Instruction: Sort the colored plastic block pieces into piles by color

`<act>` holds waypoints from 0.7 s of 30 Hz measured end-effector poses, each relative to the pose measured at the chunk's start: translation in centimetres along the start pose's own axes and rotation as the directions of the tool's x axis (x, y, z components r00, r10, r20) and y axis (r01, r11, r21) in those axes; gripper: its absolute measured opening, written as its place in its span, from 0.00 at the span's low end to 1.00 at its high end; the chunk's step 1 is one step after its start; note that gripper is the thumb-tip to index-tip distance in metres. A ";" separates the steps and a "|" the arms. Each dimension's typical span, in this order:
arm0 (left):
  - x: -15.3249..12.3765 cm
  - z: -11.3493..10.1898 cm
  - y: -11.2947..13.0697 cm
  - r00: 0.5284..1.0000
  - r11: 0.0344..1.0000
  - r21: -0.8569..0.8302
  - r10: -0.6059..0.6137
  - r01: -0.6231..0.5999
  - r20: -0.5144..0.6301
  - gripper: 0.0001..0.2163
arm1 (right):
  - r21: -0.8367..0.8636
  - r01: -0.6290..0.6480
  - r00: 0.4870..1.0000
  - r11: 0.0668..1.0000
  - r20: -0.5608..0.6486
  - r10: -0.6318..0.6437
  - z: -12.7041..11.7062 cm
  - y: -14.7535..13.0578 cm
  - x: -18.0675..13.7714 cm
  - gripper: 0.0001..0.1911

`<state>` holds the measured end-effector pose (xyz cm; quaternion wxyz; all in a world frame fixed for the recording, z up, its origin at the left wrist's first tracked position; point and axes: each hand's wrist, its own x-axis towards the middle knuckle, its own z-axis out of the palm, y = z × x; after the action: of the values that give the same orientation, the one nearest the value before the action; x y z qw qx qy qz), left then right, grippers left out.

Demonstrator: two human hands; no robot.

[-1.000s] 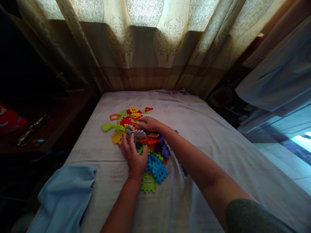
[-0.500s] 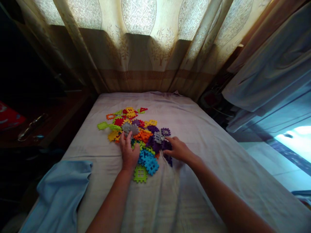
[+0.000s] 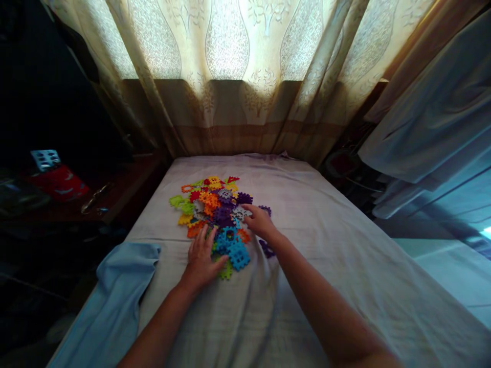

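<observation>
A heap of flat, toothed plastic puzzle tiles in orange, yellow, green, red, purple, grey and blue lies on a pale bed sheet. My left hand rests flat at the near edge of the heap with its fingers spread, touching green and blue tiles. My right hand lies on the heap's right side, fingers curled over the purple and grey tiles; whether it grips one is hidden. One purple tile sits apart, under my right wrist.
A light blue cloth drapes over the bed's near left corner. Patterned curtains hang behind the bed. A dark wooden side table with small items stands on the left. Grey-blue fabric hangs on the right.
My right hand drew back from the heap's far side to its right edge, pushing tiles together. My left hand slid nearer, off the grey tiles. The heap is now more compact.
</observation>
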<state>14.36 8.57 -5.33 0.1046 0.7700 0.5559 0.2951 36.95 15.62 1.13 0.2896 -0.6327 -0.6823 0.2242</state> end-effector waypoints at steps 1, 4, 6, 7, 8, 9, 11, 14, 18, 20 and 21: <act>0.4 -0.3 -0.2 1.000 0.999 0.029 -0.018 0.018 -0.020 0.34 | -0.063 0.005 1.000 0.998 0.005 -0.005 -1.0 0.6 -1.2 0.24; 2.9 -1.5 -1.2 0.995 0.996 0.074 -0.048 0.055 -0.091 0.32 | -0.244 0.040 0.999 0.969 0.025 -0.035 -3.4 2.5 -5.5 0.29; 5.2 -2.5 -2.4 0.988 0.988 0.108 -0.095 0.108 -0.118 0.32 | -0.356 -0.005 0.994 0.935 0.100 0.044 -4.0 3.3 -8.3 0.34; 6.4 -3.0 -3.0 0.981 0.979 0.131 -0.142 0.159 -0.128 0.32 | -0.396 -0.018 0.989 0.918 0.131 0.076 -4.0 3.4 -9.3 0.35; 7.5 -3.2 -3.6 0.971 0.963 0.156 -0.198 0.218 -0.136 0.32 | -0.419 -0.018 0.983 0.908 0.158 0.093 -3.9 3.4 -10.0 0.34; 8.5 -3.3 -4.1 0.955 0.942 0.175 -0.263 0.285 -0.139 0.32 | -0.425 -0.007 0.980 0.905 0.179 0.091 -3.6 3.2 -10.4 0.32; 10.0 -3.0 -4.8 0.917 0.900 0.178 -0.385 0.398 -0.102 0.33 | -0.389 0.033 0.979 0.921 0.200 0.049 -2.6 2.6 -10.2 0.30; 10.8 -1.5 -4.5 0.924 0.920 0.084 -0.379 0.383 -0.060 0.34 | -0.238 0.086 0.978 0.967 0.205 -0.036 -0.6 1.5 -8.9 0.31; 9.7 0.1 -3.1 0.957 0.959 -0.122 -0.268 0.254 -0.112 0.34 | 0.120 0.134 0.984 0.984 0.100 -0.146 1.3 1.1 -7.5 0.26; 8.3 0.2 -2.7 0.956 0.961 -0.151 -0.253 0.230 -0.151 0.33 | 0.240 0.157 0.986 0.958 0.009 -0.164 1.6 1.6 -7.7 0.23; 7.3 0.1 -2.6 0.955 0.963 -0.149 -0.248 0.224 -0.164 0.33 | 0.252 0.171 0.985 0.953 -0.028 -0.170 1.5 1.9 -8.0 0.23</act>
<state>13.87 16.20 -4.20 0.1377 0.6596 0.6309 0.3846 37.55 7.92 -2.17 0.3881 -0.5300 -0.6994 0.2818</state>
